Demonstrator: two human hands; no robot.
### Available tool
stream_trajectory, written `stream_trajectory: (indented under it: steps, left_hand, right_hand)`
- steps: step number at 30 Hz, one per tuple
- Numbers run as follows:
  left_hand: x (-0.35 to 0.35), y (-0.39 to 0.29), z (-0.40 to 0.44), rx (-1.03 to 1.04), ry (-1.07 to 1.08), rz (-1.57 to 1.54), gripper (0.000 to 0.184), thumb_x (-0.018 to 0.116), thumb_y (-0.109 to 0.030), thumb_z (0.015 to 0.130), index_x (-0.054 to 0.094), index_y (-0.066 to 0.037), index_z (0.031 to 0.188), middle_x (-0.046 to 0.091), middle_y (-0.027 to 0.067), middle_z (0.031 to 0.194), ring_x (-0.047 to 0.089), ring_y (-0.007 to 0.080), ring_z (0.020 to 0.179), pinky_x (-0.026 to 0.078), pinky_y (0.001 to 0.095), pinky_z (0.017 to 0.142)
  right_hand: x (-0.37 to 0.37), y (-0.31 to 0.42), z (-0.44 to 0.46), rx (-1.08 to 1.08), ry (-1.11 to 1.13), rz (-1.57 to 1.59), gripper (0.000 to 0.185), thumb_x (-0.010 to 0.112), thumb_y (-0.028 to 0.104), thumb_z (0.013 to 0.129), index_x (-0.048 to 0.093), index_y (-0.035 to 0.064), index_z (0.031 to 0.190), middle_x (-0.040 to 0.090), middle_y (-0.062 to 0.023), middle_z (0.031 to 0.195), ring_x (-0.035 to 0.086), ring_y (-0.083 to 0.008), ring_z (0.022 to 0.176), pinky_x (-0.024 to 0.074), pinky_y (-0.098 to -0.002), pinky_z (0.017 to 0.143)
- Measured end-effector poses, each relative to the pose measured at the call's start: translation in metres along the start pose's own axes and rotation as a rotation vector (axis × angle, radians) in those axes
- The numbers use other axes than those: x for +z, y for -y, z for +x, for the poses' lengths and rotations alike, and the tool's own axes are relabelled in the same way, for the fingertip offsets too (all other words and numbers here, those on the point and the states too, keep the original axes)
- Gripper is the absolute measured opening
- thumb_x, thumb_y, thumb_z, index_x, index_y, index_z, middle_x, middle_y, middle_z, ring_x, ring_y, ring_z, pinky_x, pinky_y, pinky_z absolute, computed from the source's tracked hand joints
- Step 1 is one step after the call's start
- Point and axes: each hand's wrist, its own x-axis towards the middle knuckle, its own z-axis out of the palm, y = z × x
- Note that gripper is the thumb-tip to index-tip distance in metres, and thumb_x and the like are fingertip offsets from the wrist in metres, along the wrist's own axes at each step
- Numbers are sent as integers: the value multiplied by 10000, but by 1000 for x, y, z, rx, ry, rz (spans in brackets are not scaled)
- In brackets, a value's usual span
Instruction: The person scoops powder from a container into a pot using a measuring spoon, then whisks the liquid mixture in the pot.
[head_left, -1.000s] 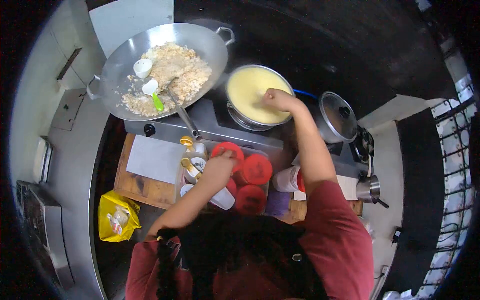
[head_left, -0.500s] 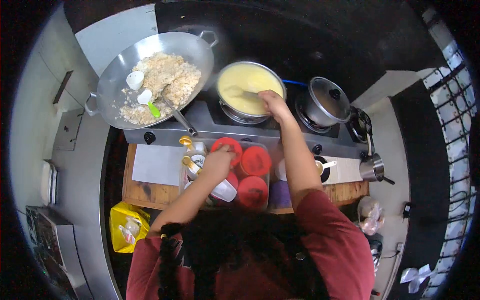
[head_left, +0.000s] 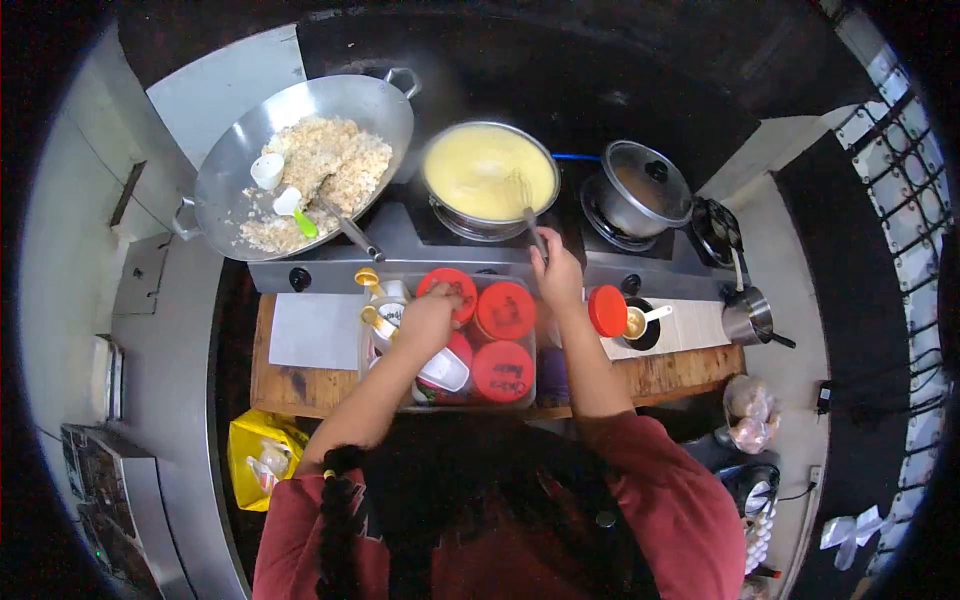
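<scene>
A whisk [head_left: 530, 215] with a dark handle leans in a pan of pale yellow liquid [head_left: 470, 170]. My right hand [head_left: 560, 268] is closed around the handle's lower end, in front of the pan. My left hand [head_left: 430, 318] lies over a red-lidded jar [head_left: 452, 284] in a clear plastic bin, its fingers curled on the lid. Beside it in the bin are more red-lidded jars [head_left: 507, 311], with handwriting on the lids. Yellow measuring spoons [head_left: 378, 320] and a white scoop [head_left: 446, 372] lie around my left wrist.
A large wok [head_left: 225, 140] of cooked rice stands on the left burner, holding a ladle [head_left: 352, 232], white cup and green-handled spoon. A lidded pot [head_left: 645, 190] is on the right burner. Right of my forearm are a red lid [head_left: 607, 311] and dark bowl [head_left: 640, 345]. A saucepan [head_left: 748, 318] stands farther right.
My right hand has drawn back from above the pan toward me, and the whisk now stands at the pan's near right side. My left hand stays on the same red lid.
</scene>
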Motion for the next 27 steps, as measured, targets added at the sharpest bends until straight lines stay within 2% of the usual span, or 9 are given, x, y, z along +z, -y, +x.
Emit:
stream_trajectory:
  steps: [5,11,13,14,15,18,21,25,27]
  left_hand:
    - [3,-7,-3,-54,-18,58,284,714,-84,753,689,-78,1035,619,158,1233,596,348,1162,531,438,907]
    - [14,-5,-6,-49,-55,-22,210,704,-77,768,690,-71,978,635,168,1182,569,351,1197,499,422,945]
    - [13,-11,-6,-97,-62,-74,188,700,-81,779,695,-70,966,643,152,1212,561,337,1217,445,483,1017]
    - [14,-14,-8,-117,-26,22,246,716,-156,809,712,-84,1043,593,128,1326,489,334,1310,335,598,1096]
    - [14,-21,-13,-139,-31,17,246,716,-156,809,712,-84,1043,593,128,1326,489,334,1310,335,598,1096]
    - [9,-35,-24,-203,-15,220,401,724,-356,846,706,-153,1192,437,91,1496,291,371,1453,225,682,1127]
    - [14,-47,-41,-203,-188,156,361,727,-322,847,712,-143,1160,475,87,1468,372,367,1408,231,685,1120]
    - [5,-49,-63,-170,-225,14,334,721,-259,858,699,-126,1163,532,98,1410,459,341,1348,294,624,1119]
    - [1,-35,-75,-45,-389,-427,278,684,-154,885,686,-72,1151,601,117,1319,538,304,1273,389,508,1084]
  right_hand:
    - [2,-21,-10,-109,-29,-77,366,640,180,907,516,109,1244,692,-219,954,664,-427,868,525,-500,748]
    - [-5,-22,-22,-57,3,16,359,623,187,922,509,105,1253,693,-218,990,665,-425,870,523,-512,751]
    - [-7,-21,-22,-54,-24,20,346,609,196,934,510,111,1254,693,-221,994,664,-428,872,522,-516,750]
    - [-8,-20,-24,-63,-4,28,346,609,196,934,510,111,1254,693,-221,994,664,-428,872,522,-516,750]
    - [-10,-18,-25,-50,3,28,344,604,203,937,511,116,1257,692,-223,985,663,-431,867,521,-516,749]
    - [-12,-20,-28,-36,32,41,345,599,216,942,512,122,1262,691,-229,968,662,-439,857,519,-518,740]
    - [-15,-17,-26,-6,71,57,348,593,229,947,512,123,1269,689,-237,948,660,-446,849,515,-521,726]
    - [-16,-19,-33,0,76,62,345,580,243,957,509,131,1275,685,-246,911,658,-453,838,507,-532,715]
    - [-16,-18,-34,25,45,81,329,574,253,964,511,144,1268,680,-242,863,650,-459,801,493,-535,692]
